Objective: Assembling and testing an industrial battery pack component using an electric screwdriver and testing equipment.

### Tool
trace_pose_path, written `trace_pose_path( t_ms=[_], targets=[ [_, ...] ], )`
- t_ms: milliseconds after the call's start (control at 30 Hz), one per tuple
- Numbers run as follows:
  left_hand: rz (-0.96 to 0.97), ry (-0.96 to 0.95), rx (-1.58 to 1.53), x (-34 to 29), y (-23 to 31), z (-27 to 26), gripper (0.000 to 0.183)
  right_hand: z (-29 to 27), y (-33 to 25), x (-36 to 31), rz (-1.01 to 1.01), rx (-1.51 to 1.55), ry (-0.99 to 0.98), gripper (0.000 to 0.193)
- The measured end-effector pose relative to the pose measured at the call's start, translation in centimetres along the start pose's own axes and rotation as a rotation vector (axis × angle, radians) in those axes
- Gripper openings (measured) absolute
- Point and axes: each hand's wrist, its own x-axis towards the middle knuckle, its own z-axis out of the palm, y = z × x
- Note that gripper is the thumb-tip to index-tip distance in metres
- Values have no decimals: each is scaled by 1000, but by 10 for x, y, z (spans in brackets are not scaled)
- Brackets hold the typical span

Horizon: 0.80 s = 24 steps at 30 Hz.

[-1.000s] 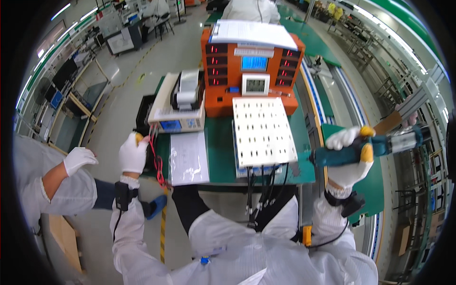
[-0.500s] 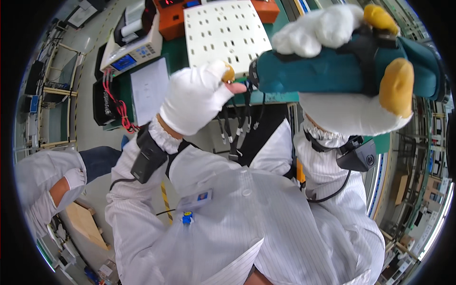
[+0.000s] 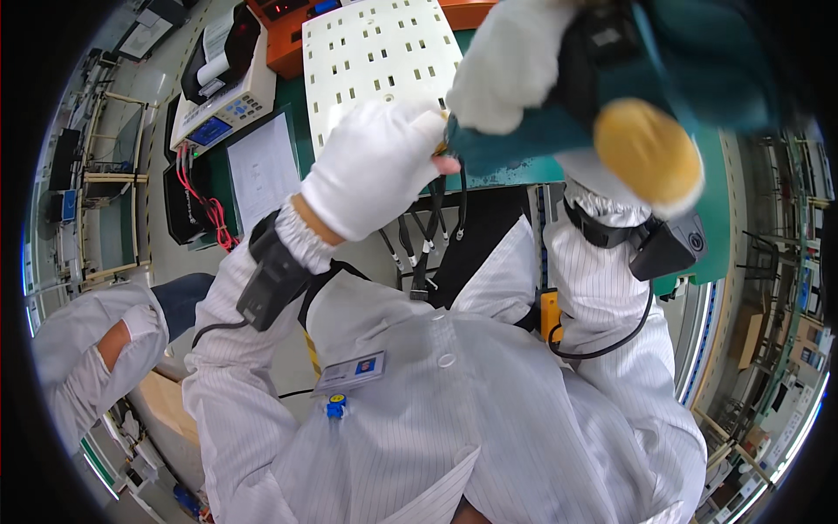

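Note:
My right hand (image 3: 515, 65), in a white glove with yellow fingertips, is wrapped round a bulky teal device (image 3: 511, 140) with black parts. The device is smeared by motion and its exact kind cannot be told. Beside its left end, my gloved left hand (image 3: 371, 170) is closed in a pinch, one bare fingertip showing. What lies between those fingers is hidden. Several black cables (image 3: 436, 205) with pale and metal ends hang just below the left fingertips, in front of my lap. Behind the left hand lies a white slotted board (image 3: 380, 52).
Left of the board stand a white bench instrument (image 3: 231, 105) with red leads (image 3: 205, 205) and a paper sheet (image 3: 262, 166) on the green bench. Orange equipment (image 3: 279, 44) stands behind. A co-worker's sleeve (image 3: 78, 367) shows at the lower left. Shelving (image 3: 786, 288) lines the right.
The teal device and my right hand have swung and tilted, with the near yellow fingertip shifted left and nearer. My left hand has moved slightly right, staying at the device's end. The view has shifted a little.

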Motion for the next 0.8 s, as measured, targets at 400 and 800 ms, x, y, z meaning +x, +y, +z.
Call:
trace_pose_path(
  t_ms=[400, 800],
  targets=[
    [-119, -100, 69, 24, -5, 33, 62, -34, 23, 4, -71, -302, 76, 45],
    [-457, -199, -53, 46, -4, 22, 26, -41, 27, 18, 10, -596, 24, 24]
  ],
)
